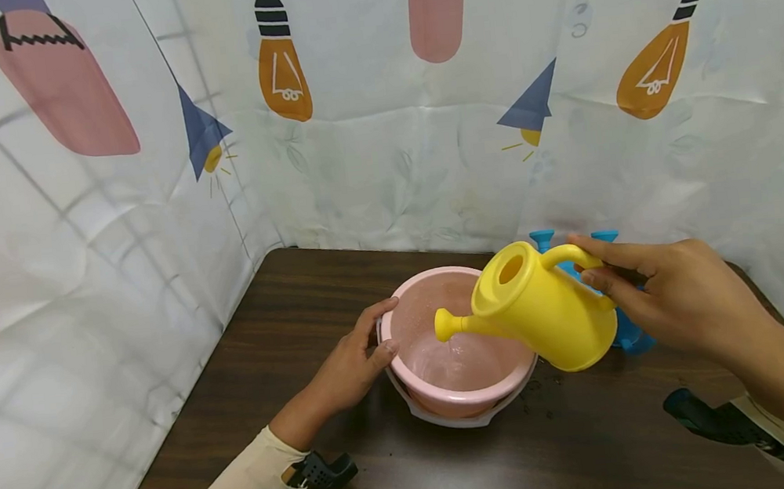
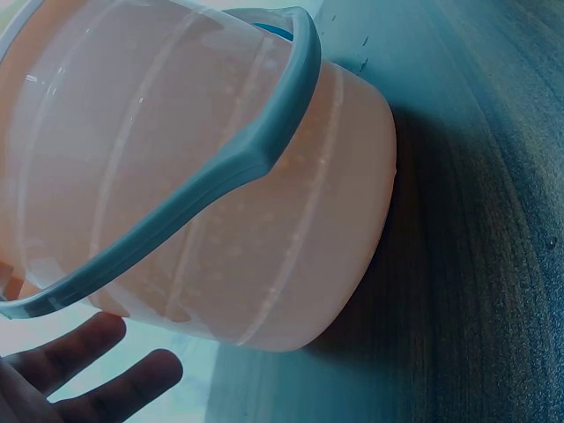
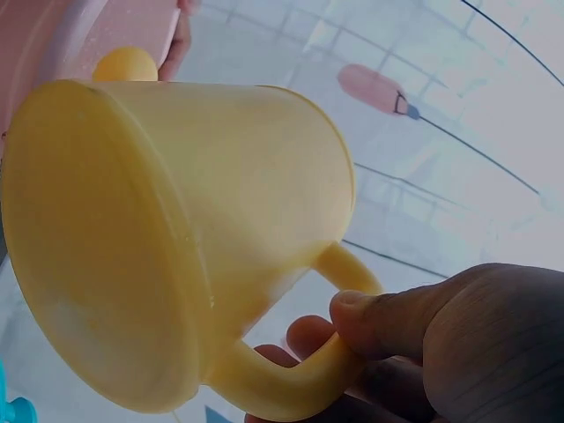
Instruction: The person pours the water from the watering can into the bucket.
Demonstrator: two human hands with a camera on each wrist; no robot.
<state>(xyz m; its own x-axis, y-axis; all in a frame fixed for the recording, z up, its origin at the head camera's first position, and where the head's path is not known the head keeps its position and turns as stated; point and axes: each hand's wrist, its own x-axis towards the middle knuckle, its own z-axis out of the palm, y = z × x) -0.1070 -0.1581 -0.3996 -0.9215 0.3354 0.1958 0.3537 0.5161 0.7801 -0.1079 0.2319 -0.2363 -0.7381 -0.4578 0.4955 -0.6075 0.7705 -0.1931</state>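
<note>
My right hand [image 1: 659, 290] grips the handle of a yellow watering can [image 1: 548, 316]. Its thumb and fingers close round that handle [image 3: 282, 388] in the right wrist view. The can tilts left, so its spout head [image 1: 446, 324] hangs over the opening of a pink bucket [image 1: 465, 395]; ripples show on the water inside. My left hand [image 1: 354, 362] rests at the bucket's left rim, index fingertip and thumb tip on it. In the left wrist view, two fairly straight fingers [image 2: 123, 379] lie beside the bucket's wall, near its lowered pale handle [image 2: 203, 189].
Behind the yellow can stand blue watering cans [image 1: 627, 332], partly hidden by it and the right hand. Water drops [image 1: 547, 395] dot the dark wooden table [image 1: 248, 368] right of the bucket. A patterned sheet [image 1: 371, 176] hangs along the back and left edges.
</note>
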